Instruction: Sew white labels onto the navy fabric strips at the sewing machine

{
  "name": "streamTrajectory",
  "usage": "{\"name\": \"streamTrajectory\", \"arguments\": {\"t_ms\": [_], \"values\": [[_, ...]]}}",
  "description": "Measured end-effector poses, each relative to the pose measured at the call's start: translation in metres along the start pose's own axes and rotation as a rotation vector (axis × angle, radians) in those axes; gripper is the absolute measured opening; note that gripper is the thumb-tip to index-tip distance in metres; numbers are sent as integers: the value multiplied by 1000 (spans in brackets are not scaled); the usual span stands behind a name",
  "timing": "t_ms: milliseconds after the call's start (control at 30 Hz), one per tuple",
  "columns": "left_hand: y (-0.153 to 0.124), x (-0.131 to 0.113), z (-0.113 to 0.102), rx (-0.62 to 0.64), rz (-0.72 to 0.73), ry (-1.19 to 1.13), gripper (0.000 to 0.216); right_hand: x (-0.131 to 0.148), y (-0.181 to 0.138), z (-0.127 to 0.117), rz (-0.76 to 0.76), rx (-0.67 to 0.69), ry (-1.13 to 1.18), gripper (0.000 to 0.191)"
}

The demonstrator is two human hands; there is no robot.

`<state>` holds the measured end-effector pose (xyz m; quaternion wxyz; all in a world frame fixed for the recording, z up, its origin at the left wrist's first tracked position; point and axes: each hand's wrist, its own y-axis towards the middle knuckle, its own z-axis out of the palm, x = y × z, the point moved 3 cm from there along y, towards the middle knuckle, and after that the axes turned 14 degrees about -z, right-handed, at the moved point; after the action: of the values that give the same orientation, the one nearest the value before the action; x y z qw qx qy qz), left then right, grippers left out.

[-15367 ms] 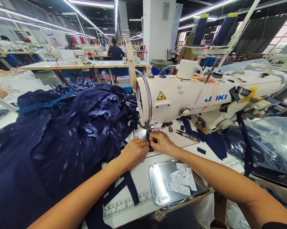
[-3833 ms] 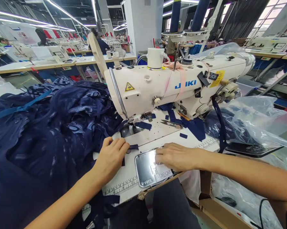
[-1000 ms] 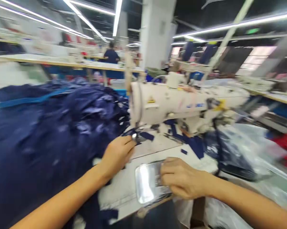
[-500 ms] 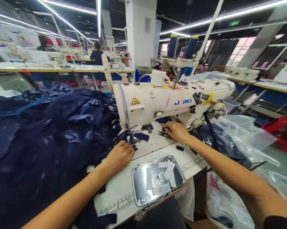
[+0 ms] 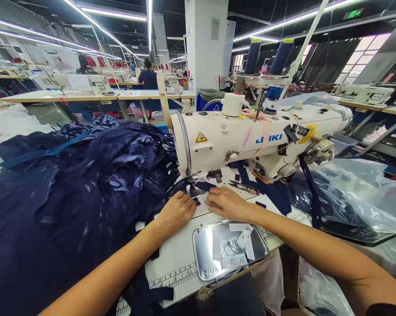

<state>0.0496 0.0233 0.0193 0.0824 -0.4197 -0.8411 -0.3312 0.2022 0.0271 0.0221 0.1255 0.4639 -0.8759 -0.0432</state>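
A cream sewing machine (image 5: 250, 140) stands on the white table (image 5: 171, 263). My left hand (image 5: 176, 213) and my right hand (image 5: 226, 202) lie close together just in front of the presser foot (image 5: 193, 189). Both rest on a narrow navy fabric piece (image 5: 204, 186) running under the foot. The fingers of each hand are curled and pressed down on that piece. A big heap of navy patterned garments (image 5: 73, 193) fills the table to the left of my left hand. Thread snips (image 5: 246, 188) lie on the machine bed just right of my right hand.
A shiny metal tray (image 5: 204, 254) holding several white woven labels sits at the table's front edge. Navy fabric scraps (image 5: 277, 193) and clear plastic bags (image 5: 356, 193) lie to the right. Other sewing stations and a person (image 5: 148, 77) are farther back.
My right hand has come back from the snips on the machine bed to the fabric by the presser foot. My left hand stays at the foot. The camera has shifted slightly.
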Motion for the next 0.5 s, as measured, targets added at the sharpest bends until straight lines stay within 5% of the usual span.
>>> {"name": "streamTrajectory", "arguments": {"t_ms": [200, 400, 500], "values": [[0, 2, -1, 2, -17, -6, 20, 3, 0, -1, 30, 50, -18, 11], [-1, 3, -2, -46, -11, -9, 20, -7, -21, -31, -104, 238, 530, 31], [-1, 5, 0, -66, -7, -19, 20, -43, -20, -45, 263, 106, 25, 27]]}}
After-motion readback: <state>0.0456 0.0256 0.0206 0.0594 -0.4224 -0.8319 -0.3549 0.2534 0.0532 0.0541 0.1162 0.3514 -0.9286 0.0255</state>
